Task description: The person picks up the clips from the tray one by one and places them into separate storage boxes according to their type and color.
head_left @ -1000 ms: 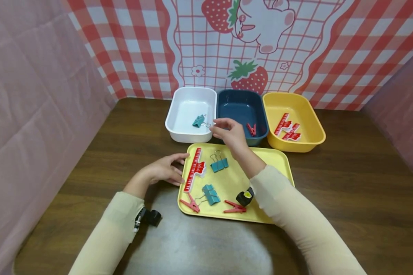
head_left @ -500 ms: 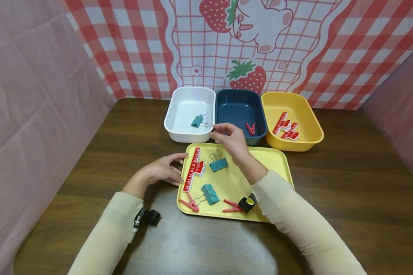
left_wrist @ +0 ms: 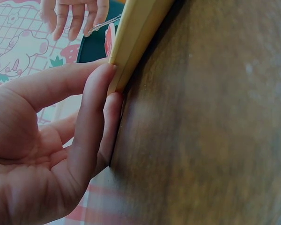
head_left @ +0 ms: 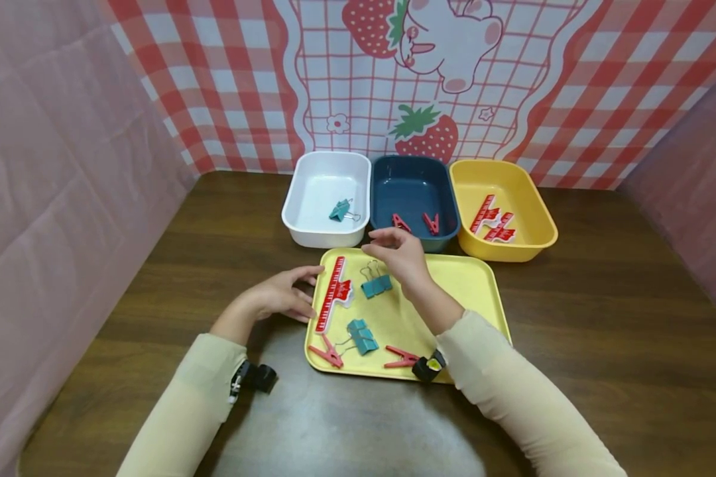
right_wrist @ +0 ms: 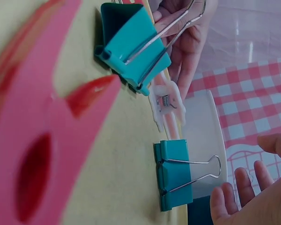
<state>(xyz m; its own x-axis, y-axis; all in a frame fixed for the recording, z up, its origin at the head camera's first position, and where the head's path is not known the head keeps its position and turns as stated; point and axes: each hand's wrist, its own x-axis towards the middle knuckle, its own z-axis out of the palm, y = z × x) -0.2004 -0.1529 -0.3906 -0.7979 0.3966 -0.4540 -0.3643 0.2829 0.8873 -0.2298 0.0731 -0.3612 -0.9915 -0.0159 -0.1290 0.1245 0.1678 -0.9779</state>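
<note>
My left hand [head_left: 279, 295] touches the left rim of the yellow tray [head_left: 453, 281], its fingers loosely bent in the left wrist view. My right hand [head_left: 404, 260], its fingers apart and holding nothing, is over the tray's far edge, just short of the dark blue bin [head_left: 407, 182]. On the tray lie a red ruler clip [head_left: 333, 295], a teal binder clip [head_left: 376, 286], a second teal binder clip [head_left: 362, 336], a red clothespin [head_left: 328, 352] and another red clothespin [head_left: 401, 358]. Two red clothespins [head_left: 431, 224] lie in the blue bin, one partly hidden.
A white bin [head_left: 295, 215] with one teal binder clip [head_left: 340, 211] adjoins the blue bin on the left. To its right stands a yellow bin [head_left: 534, 218] holding two red ruler clips [head_left: 485, 212]. A checkered cloth [head_left: 238, 86] hangs behind the bins.
A second red clothespin now shows in the blue bin's front left. My right hand has lowered and drawn slightly back toward the tray. The left hand stays at the rim.
</note>
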